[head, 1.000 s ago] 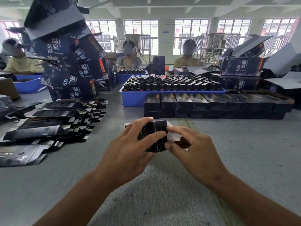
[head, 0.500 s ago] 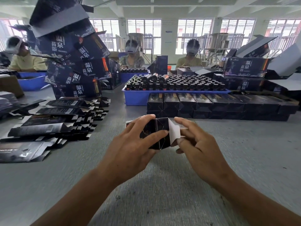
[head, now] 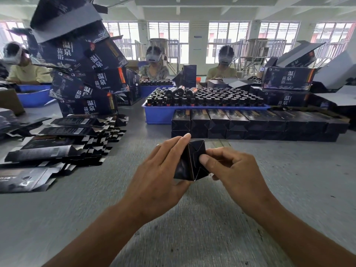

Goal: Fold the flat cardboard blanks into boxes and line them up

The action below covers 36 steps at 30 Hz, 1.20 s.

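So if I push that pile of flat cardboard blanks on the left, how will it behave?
The pile of flat blanks is probably light and floppy: thin sheets, loosely fanned. The glossy top ones would likely slide off rather than move together.

"温泉苗浴" on stacked dark cartons [head: 90,83]

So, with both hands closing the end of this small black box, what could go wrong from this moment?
1. The right hand thumb pushes on the end flaps of the small box; if they are not interlocked, they may spring open or crease.
2. The left hand grips the body; too firm a squeeze could dent the thin card.
3. The row of finished boxes is packed tight; adding this one carelessly could push it crooked.
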{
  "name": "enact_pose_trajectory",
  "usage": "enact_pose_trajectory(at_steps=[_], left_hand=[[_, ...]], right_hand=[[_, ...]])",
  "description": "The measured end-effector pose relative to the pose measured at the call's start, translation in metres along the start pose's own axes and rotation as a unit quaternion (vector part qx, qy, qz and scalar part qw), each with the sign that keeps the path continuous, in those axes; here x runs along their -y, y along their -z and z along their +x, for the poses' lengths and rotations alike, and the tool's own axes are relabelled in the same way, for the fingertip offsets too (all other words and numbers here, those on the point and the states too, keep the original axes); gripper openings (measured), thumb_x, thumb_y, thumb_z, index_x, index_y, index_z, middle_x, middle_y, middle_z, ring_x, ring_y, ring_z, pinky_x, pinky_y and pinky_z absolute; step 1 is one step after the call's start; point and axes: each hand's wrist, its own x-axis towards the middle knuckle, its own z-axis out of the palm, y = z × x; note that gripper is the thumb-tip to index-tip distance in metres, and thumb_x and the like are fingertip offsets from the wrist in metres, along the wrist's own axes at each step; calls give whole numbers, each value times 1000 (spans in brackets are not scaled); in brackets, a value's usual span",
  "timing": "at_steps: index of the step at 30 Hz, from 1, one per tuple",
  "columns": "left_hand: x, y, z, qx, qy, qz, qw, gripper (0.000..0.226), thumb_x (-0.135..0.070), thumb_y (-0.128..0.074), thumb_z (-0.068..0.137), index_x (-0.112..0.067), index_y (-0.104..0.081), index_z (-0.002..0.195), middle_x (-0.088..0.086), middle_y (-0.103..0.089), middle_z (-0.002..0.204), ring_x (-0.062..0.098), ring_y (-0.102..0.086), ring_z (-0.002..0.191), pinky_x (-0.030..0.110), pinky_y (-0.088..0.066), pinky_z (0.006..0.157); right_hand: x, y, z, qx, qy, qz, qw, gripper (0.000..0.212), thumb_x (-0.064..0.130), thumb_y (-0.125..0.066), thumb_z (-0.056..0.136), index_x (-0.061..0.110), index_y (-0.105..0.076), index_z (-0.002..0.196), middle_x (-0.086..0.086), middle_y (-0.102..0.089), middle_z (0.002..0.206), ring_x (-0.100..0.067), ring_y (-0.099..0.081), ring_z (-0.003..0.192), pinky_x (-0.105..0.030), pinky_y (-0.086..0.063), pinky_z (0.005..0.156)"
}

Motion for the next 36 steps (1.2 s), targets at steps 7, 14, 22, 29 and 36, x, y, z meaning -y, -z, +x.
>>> enact_pose_trajectory(at_steps=[7, 14, 22, 29, 36], left_hand=[[-2, 0, 0, 2, -4, 8, 1000, 81, -42, -63, 78, -21, -32, 150, -10, -34, 145, 9, -42, 127, 14, -28, 98], [-4, -1, 0, 2, 18, -25, 1000, 82, -40, -64, 78, -27, -27, 149, -11, -34, 148, 8, -41, 130, 12, -27, 99], [-9, 1, 0, 7, 22, -22, 999, 81, -43, -65, 77, -26, -29, 148, -3, -49, 145, 5, -38, 131, 10, -22, 100], [-10, -1, 0, 3, 22, -32, 999, 83, -42, -70, 76, -27, -30, 147, -8, -46, 144, 5, -41, 130, 10, -25, 101], [-8, 0, 0, 1, 28, -34, 999, 86, -42, -73, 76, -28, -29, 148, -6, -47, 145, 5, -40, 131, 8, -25, 98]], right_hand=[[-3, -1, -1, -28, 11, -28, 999, 11, 21, -73, 88, 28, -76, 96, 21, -74, 85, 2, -70, 79, -10, -51, 67], [-1, 1, 1, 7, 3, -16, 1000, 11, 30, -71, 88, 34, -73, 98, 23, -73, 89, 0, -70, 85, -14, -55, 70], [2, 0, -1, -15, 30, -10, 999, 18, 18, -73, 88, 36, -73, 91, 26, -73, 81, 7, -68, 76, -5, -49, 65], [2, -4, -5, -71, 64, -125, 987, 12, 26, -71, 90, 26, -76, 100, 19, -71, 85, 4, -66, 85, -10, -52, 73], [1, -2, -3, -51, 77, -139, 986, 16, 33, -67, 89, 28, -74, 103, 20, -70, 89, 2, -66, 86, -13, -52, 73]])
